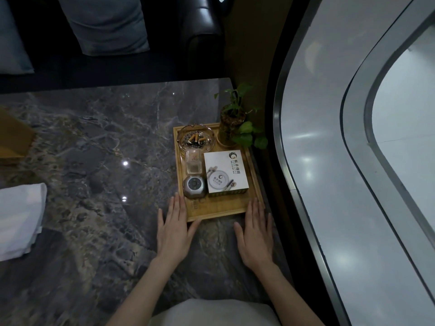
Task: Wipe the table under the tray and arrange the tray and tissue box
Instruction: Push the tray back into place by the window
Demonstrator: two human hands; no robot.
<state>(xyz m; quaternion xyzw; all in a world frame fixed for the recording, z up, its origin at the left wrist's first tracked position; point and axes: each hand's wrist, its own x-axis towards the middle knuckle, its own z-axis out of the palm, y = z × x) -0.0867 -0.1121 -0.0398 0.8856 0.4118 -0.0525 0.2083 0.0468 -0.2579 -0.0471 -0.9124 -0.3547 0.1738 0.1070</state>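
While flat, left hand (173,228) and right hand (255,231) flank the tray (221,209).

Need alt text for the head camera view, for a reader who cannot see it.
Two bare hands, left hand and right hand, rest flat at the near corners of a wooden tray on a dark marble table. The tray holds an ashtray, a white tissue box and a potted plant; a white cloth lies far left.

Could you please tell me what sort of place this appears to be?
Probably a café or lounge booth: a marble table beside a dark leather sofa, with a wooden tray holding an ashtray and a branded tissue box.
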